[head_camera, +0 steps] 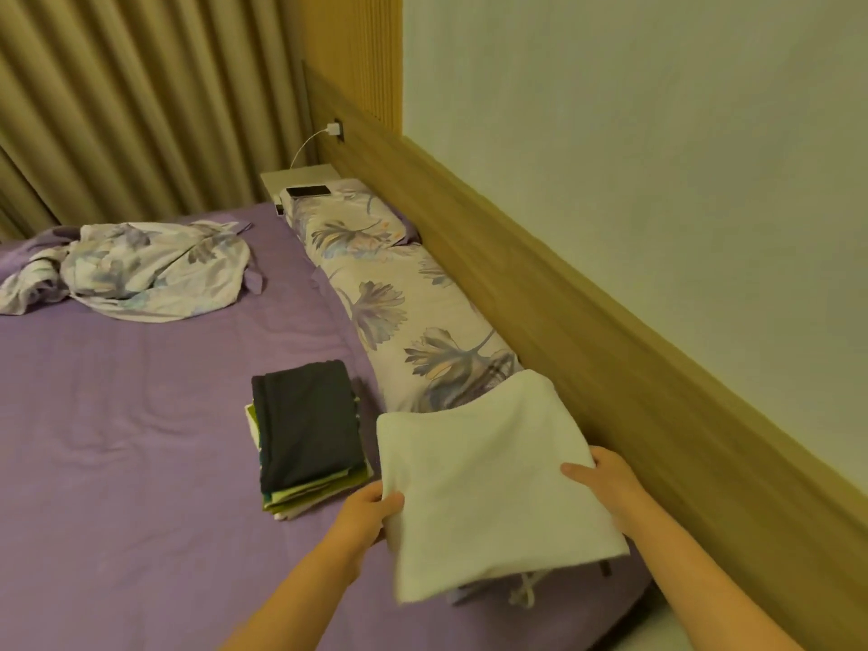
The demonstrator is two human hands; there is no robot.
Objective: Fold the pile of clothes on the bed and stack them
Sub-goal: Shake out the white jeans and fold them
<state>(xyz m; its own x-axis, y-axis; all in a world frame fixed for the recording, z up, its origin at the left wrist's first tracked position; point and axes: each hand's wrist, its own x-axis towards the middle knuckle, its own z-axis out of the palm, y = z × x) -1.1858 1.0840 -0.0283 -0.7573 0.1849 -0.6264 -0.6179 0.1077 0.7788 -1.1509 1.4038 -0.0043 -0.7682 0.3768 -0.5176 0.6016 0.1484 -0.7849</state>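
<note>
Both hands, left hand (371, 512) and right hand (606, 486), pinch a folded white towel (488, 486) at 3 o'clock of the dark-topped stack of folded clothes (305, 434); careless landing could topple it.

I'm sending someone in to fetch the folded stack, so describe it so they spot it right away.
On the purple bed, look beside the long floral pillow along the wooden headboard. The stack lies flat there, a dark grey piece on top with green and white edges below, unlike the crumpled floral cloth farther off.
</note>
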